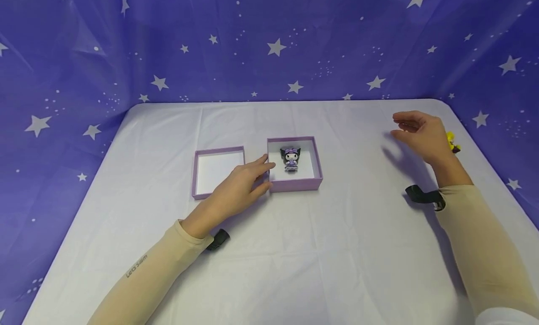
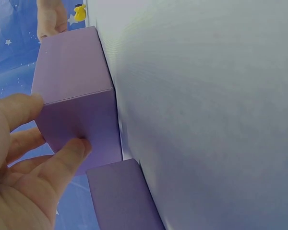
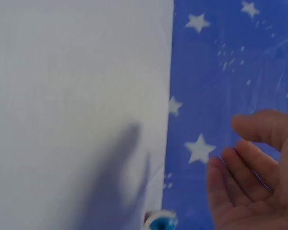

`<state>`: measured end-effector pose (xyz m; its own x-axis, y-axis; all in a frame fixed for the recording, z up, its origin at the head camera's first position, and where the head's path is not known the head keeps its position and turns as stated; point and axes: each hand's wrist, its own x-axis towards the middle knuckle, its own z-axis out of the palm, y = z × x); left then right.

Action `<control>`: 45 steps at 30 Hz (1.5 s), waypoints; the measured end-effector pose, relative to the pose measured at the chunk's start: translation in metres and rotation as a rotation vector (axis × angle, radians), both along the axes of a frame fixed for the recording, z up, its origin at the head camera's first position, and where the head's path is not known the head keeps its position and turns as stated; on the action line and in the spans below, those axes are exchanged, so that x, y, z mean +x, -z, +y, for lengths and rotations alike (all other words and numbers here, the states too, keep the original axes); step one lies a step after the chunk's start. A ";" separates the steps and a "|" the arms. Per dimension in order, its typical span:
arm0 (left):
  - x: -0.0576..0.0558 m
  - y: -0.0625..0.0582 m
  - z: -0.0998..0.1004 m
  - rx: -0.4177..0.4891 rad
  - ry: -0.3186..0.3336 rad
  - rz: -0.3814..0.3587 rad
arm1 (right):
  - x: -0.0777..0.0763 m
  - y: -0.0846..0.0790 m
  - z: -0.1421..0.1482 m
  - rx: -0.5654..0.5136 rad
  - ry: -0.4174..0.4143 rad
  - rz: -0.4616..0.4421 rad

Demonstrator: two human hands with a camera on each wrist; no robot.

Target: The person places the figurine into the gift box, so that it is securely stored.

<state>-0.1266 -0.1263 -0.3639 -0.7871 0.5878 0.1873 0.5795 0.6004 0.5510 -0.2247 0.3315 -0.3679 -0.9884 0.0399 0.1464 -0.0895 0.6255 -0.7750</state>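
The counter [image 1: 358,240] is plain white. Behind it, the backdrop [image 1: 252,67] is violet-blue, scattered with white 5-pointed stars and clusters of white dots. The box [image 1: 295,185] is lilac outside and white inside; the lid [image 1: 214,171] repeats both colours. The figure [image 1: 291,161] is black, white and purple. The toy [image 1: 451,138] is yellow with dark brown. The 2 sleeves [image 1: 156,262] are beige, the left with dark lettering; the straps [image 1: 422,195] are black.
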 end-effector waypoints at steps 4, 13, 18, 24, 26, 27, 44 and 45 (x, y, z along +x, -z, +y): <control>0.000 0.001 0.000 0.002 0.002 0.000 | -0.009 0.003 0.016 0.040 0.077 -0.022; -0.001 0.000 0.000 -0.011 -0.010 -0.006 | -0.032 0.016 0.045 0.149 0.134 -0.158; -0.002 0.000 0.000 -0.018 -0.011 -0.018 | -0.036 0.022 0.049 0.224 0.159 -0.207; -0.001 0.000 -0.001 -0.023 -0.019 -0.014 | -0.041 0.022 0.048 0.317 0.128 -0.183; -0.001 0.000 -0.001 -0.018 -0.017 -0.013 | -0.042 0.022 0.049 0.348 0.120 -0.181; -0.001 0.000 -0.001 -0.015 -0.015 -0.011 | -0.043 0.022 0.049 0.360 0.118 -0.182; -0.002 0.001 -0.001 -0.024 -0.020 -0.012 | -0.034 0.014 0.033 0.398 0.050 -0.172; -0.002 0.002 -0.001 -0.024 -0.020 -0.012 | -0.033 0.013 0.030 0.392 0.041 -0.169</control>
